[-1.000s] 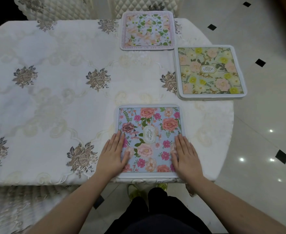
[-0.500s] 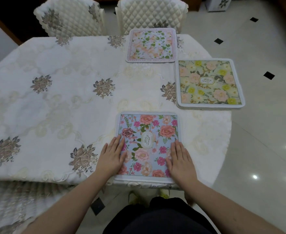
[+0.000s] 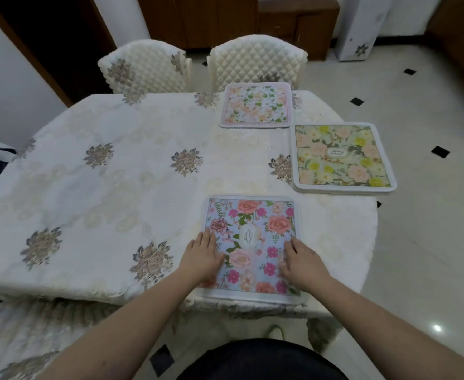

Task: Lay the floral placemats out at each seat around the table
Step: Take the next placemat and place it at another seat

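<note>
A blue floral placemat lies flat at the near edge of the table, which wears a cream embroidered cloth. My left hand rests flat on the mat's left edge. My right hand rests on its right side, fingers loosely bent and a little blurred. A yellow-green floral placemat lies at the table's right end and overhangs the edge. A pink-bordered floral placemat lies at the far edge in front of a chair.
Two quilted cream chairs stand at the far side. Another covered chair seat is at my near left. Tiled floor lies to the right, wooden cabinets at the back.
My view has lifted, so the chairs and room behind the table now show. Both hands stay on the blue placemat; the right hand's fingers have shifted slightly.
</note>
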### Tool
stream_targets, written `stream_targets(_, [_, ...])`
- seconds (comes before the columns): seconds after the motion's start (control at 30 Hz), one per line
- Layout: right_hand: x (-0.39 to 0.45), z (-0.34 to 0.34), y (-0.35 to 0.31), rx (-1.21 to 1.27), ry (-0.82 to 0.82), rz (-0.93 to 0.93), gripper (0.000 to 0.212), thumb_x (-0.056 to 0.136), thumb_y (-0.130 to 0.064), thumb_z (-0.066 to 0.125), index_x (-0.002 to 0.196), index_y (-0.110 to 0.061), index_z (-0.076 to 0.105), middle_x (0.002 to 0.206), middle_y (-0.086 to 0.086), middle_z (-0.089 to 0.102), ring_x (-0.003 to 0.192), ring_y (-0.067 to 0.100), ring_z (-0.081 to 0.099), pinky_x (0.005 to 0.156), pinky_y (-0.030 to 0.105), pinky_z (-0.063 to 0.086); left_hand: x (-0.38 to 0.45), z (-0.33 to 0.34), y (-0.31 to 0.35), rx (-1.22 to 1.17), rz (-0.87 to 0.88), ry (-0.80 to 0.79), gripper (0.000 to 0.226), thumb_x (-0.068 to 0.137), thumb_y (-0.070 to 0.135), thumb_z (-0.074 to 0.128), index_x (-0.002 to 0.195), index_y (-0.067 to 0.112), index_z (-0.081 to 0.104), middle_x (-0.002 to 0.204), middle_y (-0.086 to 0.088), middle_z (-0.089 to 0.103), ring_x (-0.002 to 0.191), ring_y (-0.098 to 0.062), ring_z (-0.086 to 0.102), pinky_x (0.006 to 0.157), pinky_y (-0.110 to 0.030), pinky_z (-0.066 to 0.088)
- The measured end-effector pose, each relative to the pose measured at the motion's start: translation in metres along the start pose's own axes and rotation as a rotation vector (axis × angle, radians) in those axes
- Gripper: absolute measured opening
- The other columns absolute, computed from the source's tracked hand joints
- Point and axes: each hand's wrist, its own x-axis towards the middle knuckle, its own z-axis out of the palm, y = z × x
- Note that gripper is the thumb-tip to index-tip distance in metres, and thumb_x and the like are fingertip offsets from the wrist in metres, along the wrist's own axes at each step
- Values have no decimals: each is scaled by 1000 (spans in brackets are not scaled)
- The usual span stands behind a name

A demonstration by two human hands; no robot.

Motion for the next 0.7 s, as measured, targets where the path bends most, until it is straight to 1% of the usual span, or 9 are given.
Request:
stream_targets(0.07, [-7,-11,-1,35,-79,0,66,102,-46,32,156,-12,14,165,9,6,148,24,21,118,37,24,-4,-7,7,-55,12,-21,75,103,55,16,157,3,4,165,-17,-2,153,-30,6,124,-42,13])
stream_targets(0.13, [-18,-25,2,176,-149,26,67,102,-50,35,156,-17,16,165,4,10,147,22,26,116,36,28,-12,-11,11,-65,62,-4,70,104,53,19,154,4,23,162,-19,20,148,-31,25,119,-42,25])
stream_targets(0.2, [-31,-39,10,335,-93,92,67,100,-52,40,156,-22,19,163,1,19,147,19,26,117,35,26,-19,-14,10,-40,140,36,56,106,46,22,148,12,36,155,-14,38,142,-27,36,114,-44,33])
stream_targets(0.27, [-47,-48,19,365,16,145,64,100,-50,42,155,-23,23,161,0,25,145,16,28,116,32,25,-24,-21,8,-93,179,52,50,107,42,23,150,20,35,157,-7,37,144,-23,33,115,-46,29])
stream_targets(0.3, [-55,-50,22,357,49,160,62,100,-50,42,155,-24,25,161,-2,27,144,15,30,114,30,26,-26,-27,7,-145,180,69,52,106,45,22,151,22,36,157,-4,36,144,-21,34,115,-45,29])
stream_targets(0.37, [-70,-51,21,348,53,175,60,101,-50,41,154,-25,28,160,-3,29,143,14,32,113,28,27,-27,-41,8,-198,194,107,57,104,52,21,150,23,37,158,-2,35,143,-19,36,114,-41,31])
stream_targets(0.47, [-86,-47,10,358,64,208,59,101,-50,40,153,-25,30,159,-3,29,143,13,32,113,28,27,-33,-58,21,-112,292,178,62,102,56,21,153,22,32,160,-2,32,146,-18,32,116,-40,28])
stream_targets(0.57, [-103,-42,2,323,169,256,60,101,-49,38,154,-23,28,159,-3,30,142,15,35,112,29,30,-44,-66,35,-32,396,268,61,102,56,20,153,25,32,160,-1,33,146,-20,30,118,-42,25])
stream_targets(0.7, [-124,-41,14,230,295,327,60,102,-47,37,154,-21,27,158,-1,33,142,16,34,113,30,28,-47,-71,48,1,362,277,65,100,60,15,155,28,28,165,-3,19,153,-22,12,123,-45,13])
